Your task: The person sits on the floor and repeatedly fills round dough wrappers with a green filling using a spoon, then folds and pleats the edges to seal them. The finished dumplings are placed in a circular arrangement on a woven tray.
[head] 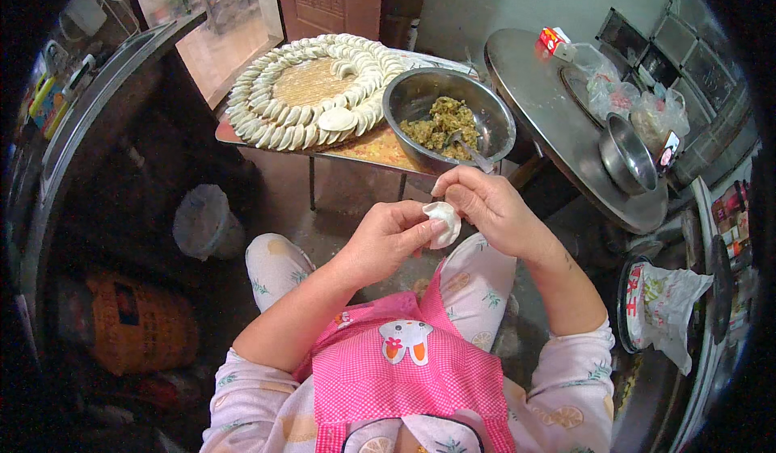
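A folded dumpling (444,225) of white dough is held above my lap. My left hand (397,229) grips it between thumb and fingers. My right hand (485,207) has bent fingers at its upper right edge, pinching the dough; the exact contact is partly hidden. Just beyond my hands stands a steel bowl (403,104) with chopped greenish-brown filling (451,119) and a metal spoon (473,153) in it. Left of the bowl, many dumplings lie in rings on a round straw-coloured tray (303,86). One flat round wrapper (337,119) rests over the dumplings at the tray's near edge.
The tray and bowl stand on a small table (364,155). At right, a round metal tabletop (527,83) bears an empty steel bowl (627,153), plastic bags (658,113) and a phone (668,149). A lined bin (206,222) stands on the floor at left. A pink apron (406,386) covers my lap.
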{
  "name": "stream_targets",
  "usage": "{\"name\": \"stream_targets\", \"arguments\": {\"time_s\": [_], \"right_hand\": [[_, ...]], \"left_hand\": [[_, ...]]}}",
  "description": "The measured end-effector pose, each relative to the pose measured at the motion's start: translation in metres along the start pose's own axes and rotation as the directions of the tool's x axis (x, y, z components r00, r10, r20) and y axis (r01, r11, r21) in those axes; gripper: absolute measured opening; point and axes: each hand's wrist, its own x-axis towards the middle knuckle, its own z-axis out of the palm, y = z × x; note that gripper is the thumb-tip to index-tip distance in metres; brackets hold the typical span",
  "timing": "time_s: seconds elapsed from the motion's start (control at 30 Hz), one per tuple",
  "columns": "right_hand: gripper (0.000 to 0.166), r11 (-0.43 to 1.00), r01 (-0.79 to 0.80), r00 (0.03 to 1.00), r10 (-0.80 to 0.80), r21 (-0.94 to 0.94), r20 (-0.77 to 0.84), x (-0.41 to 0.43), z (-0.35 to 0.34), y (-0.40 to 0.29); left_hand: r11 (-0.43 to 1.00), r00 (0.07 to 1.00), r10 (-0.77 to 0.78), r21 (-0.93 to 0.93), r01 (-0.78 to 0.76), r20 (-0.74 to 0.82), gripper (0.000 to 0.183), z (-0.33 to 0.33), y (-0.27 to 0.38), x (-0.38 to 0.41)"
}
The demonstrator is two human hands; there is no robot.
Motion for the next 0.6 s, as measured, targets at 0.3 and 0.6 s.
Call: {"name": "stream_targets", "arguments": {"time_s": [0.3, 0.6], "right_hand": [[0.013, 0.97, 0.151, 0.988, -0.15, -0.19, 0.018, 0.0, 0.004, 0.0], [0.011, 0.972, 0.135, 0.989, -0.144, -0.191, -0.031, -0.002, 0.006, 0.005]], "left_hand": [[1.0, 1.0, 0.023, -0.009, -0.023, -0.007, 0.021, 0.002, -0.002, -0.001], [0.982, 0.997, 0.013, -0.187, -0.026, -0.073, 0.02, 0.004, -0.001, 0.001]]}}
